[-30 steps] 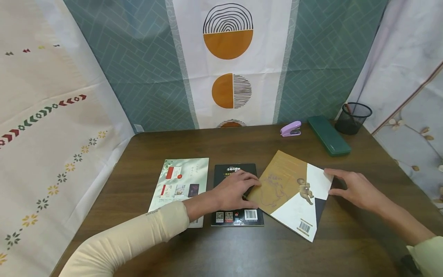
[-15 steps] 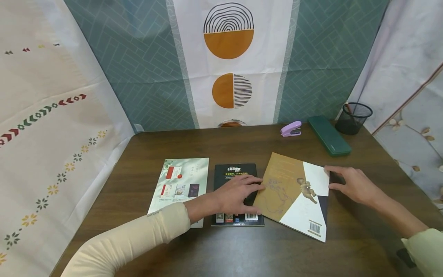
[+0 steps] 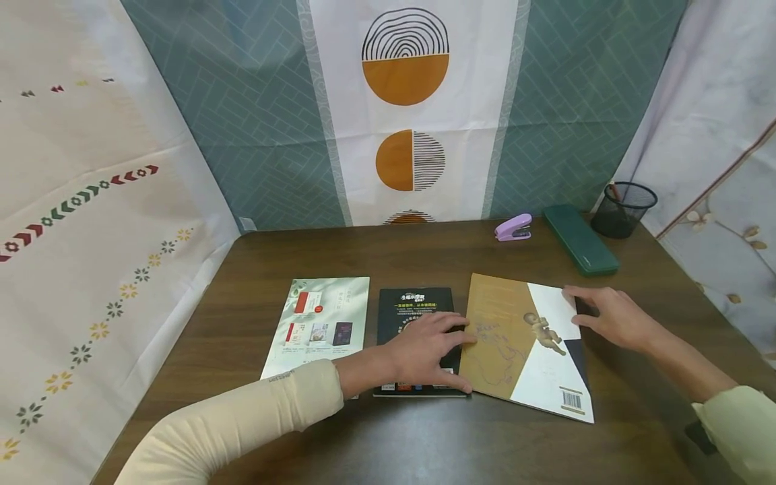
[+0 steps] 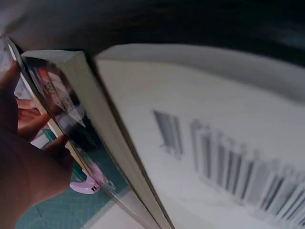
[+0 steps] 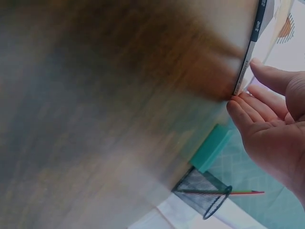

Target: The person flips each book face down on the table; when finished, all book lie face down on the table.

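A tan and white book (image 3: pixel 497 337) with a cherub figure and a barcode lies on the table between both hands. My left hand (image 3: pixel 424 350) reaches over a black book (image 3: pixel 418 296), its spread fingertips at the tan book's left edge. On the other side, fingers and thumb of my right hand (image 3: pixel 618 320) touch the book's right edge, extended rather than curled, as the right wrist view shows along the spine (image 5: pixel 245 69). A pale green book (image 3: pixel 327 316) lies farthest left, partly covered by the left forearm. Its barcoded cover (image 4: pixel 228 157) looms close in the left wrist view.
Toward the back right of the brown table (image 3: pixel 364 252) are a purple stapler (image 3: pixel 513 228), a long green case (image 3: pixel 582 239) and a black mesh pen cup (image 3: pixel 623 210) holding a pencil. Patterned cloth (image 3: pixel 273 121) hangs behind the table.
The tan and white book has turned straighter and slid to the right, off the black book it overlapped. Both hands have stayed at its edges, the left shifting slightly right.
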Demonstrator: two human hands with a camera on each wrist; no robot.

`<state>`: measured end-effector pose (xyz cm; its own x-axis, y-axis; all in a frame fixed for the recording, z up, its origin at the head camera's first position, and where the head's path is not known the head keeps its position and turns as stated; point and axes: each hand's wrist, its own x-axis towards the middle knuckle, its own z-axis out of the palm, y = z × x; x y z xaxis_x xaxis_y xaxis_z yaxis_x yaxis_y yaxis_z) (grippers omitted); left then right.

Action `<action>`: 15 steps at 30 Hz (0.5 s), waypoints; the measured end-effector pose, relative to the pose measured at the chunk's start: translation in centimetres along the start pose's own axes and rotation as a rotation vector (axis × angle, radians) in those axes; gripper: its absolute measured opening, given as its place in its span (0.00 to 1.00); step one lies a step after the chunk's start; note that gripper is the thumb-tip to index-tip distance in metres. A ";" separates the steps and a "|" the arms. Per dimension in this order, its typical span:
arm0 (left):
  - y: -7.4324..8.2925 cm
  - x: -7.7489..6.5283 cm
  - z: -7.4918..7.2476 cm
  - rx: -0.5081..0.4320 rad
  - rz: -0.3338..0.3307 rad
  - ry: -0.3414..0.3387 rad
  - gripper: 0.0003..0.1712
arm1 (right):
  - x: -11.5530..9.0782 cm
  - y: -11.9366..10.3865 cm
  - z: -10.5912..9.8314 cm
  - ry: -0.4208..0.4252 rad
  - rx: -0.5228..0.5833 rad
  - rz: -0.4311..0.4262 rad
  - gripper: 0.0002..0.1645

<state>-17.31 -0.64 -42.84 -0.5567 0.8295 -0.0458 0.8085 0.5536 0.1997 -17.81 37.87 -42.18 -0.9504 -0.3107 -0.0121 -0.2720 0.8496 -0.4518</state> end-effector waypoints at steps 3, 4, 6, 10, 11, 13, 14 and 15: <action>0.2 0.0 0.0 -0.010 -0.002 -0.019 0.49 | 0.3 0.0 0.0 -0.007 -0.001 -0.001 0.38; 0.2 -0.1 -0.1 -0.015 -0.005 -0.028 0.49 | 0.5 0.0 -0.1 -0.011 -0.001 -0.001 0.38; 0.2 -0.1 0.0 -0.033 -0.014 -0.042 0.49 | 0.7 -0.1 -0.1 -0.021 0.002 0.004 0.38; 0.5 -0.1 0.1 -0.061 -0.033 -0.038 0.50 | 1.1 -0.1 -0.2 -0.032 0.002 0.004 0.38; 0.7 -0.1 0.2 -0.064 -0.040 -0.031 0.50 | 1.2 -0.1 -0.2 -0.031 0.002 0.003 0.38; 1.0 0.0 0.3 -0.067 -0.053 -0.020 0.51 | 1.4 0.0 -0.3 -0.029 0.003 -0.003 0.37; 1.1 0.1 0.3 -0.065 -0.061 -0.015 0.51 | 1.5 0.0 -0.3 -0.029 0.004 -0.005 0.37; 1.2 0.1 0.3 -0.062 -0.068 -0.010 0.51 | 1.6 0.1 -0.3 -0.029 0.005 -0.008 0.37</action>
<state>-16.29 0.15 -42.89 -0.6077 0.7909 -0.0712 0.7553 0.6034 0.2557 -19.35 37.56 -41.98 -0.9435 -0.3295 -0.0345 -0.2785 0.8452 -0.4562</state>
